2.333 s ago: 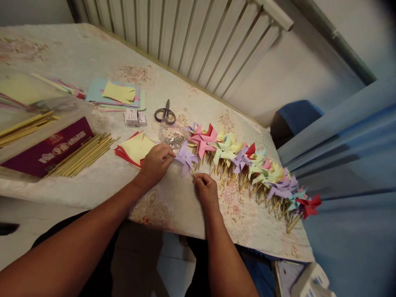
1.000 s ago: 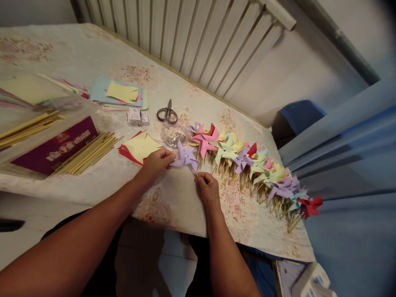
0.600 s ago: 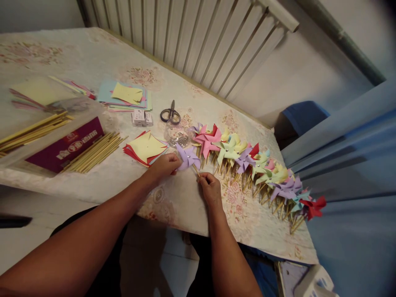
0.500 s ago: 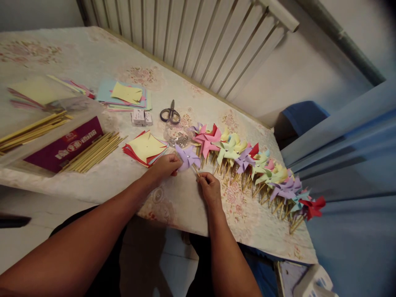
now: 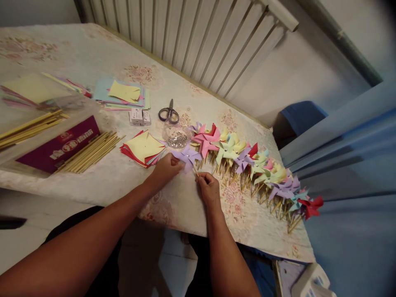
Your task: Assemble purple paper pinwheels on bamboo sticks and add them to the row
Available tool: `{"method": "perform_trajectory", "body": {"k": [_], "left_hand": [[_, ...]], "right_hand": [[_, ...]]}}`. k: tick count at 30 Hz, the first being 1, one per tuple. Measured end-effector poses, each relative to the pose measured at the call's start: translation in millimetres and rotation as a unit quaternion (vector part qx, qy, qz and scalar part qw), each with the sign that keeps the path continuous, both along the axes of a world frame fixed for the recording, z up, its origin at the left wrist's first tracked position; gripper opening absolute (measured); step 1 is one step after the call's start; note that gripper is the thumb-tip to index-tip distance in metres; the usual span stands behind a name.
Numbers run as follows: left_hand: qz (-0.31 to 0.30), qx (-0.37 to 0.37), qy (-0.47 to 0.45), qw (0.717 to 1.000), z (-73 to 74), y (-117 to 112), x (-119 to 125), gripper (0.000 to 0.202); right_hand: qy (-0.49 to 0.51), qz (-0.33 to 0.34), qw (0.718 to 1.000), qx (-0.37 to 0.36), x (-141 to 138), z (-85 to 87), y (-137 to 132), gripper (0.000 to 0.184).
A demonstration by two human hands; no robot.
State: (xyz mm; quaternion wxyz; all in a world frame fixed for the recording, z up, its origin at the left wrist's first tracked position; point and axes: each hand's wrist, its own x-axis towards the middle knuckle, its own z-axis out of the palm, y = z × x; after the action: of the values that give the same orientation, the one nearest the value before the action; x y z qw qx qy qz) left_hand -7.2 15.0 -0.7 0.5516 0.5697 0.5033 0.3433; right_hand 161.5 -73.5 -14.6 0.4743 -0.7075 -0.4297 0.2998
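My left hand (image 5: 165,167) pinches the edge of a lilac paper pinwheel (image 5: 188,156) lying on the table near its front edge. My right hand (image 5: 208,187) is closed on the pinwheel's thin wooden stick (image 5: 195,171), just below the paper blades. A long row of finished pinwheels (image 5: 253,165) in pink, green, yellow, purple and red runs from the lilac one to the right. A clear bag of small silver pins (image 5: 176,138) lies just beyond my left hand.
Cut paper squares (image 5: 142,148) lie left of my hands. Bamboo sticks (image 5: 88,152), a purple box (image 5: 58,144), scissors (image 5: 168,112), small white boxes (image 5: 139,117) and more coloured paper (image 5: 120,94) cover the flowered tablecloth (image 5: 182,202). A radiator (image 5: 201,37) stands behind; blue fabric (image 5: 349,165) hangs right.
The lilac pinwheel has turned a little between my fingers and stayed in place. Both hands keep their hold. The view has shifted slightly.
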Motion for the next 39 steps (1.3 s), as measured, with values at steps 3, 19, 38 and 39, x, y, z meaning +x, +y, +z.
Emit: {"method": "perform_trajectory", "body": {"k": [3, 19, 38, 39], "left_hand": [[0.076, 0.085, 0.061, 0.992, -0.7, 0.1, -7.2, 0.033], [0.019, 0.376, 0.113, 0.919, -4.9, 12.8, -13.9, 0.012], [0.014, 0.356, 0.094, 0.930, -4.0, 7.7, -4.0, 0.006], [0.021, 0.346, 0.080, 0.934, -3.0, 7.0, -4.1, 0.009]], "right_hand": [[0.004, -0.001, 1.000, -0.002, -0.1, 0.4, 0.6, 0.017], [0.001, 0.011, 1.000, -0.007, 0.3, 3.0, -0.5, 0.016], [-0.006, 0.023, 1.000, -0.002, 1.5, -0.5, -2.4, 0.017], [-0.006, 0.023, 1.000, 0.000, 1.5, -0.7, -2.4, 0.017]]}}
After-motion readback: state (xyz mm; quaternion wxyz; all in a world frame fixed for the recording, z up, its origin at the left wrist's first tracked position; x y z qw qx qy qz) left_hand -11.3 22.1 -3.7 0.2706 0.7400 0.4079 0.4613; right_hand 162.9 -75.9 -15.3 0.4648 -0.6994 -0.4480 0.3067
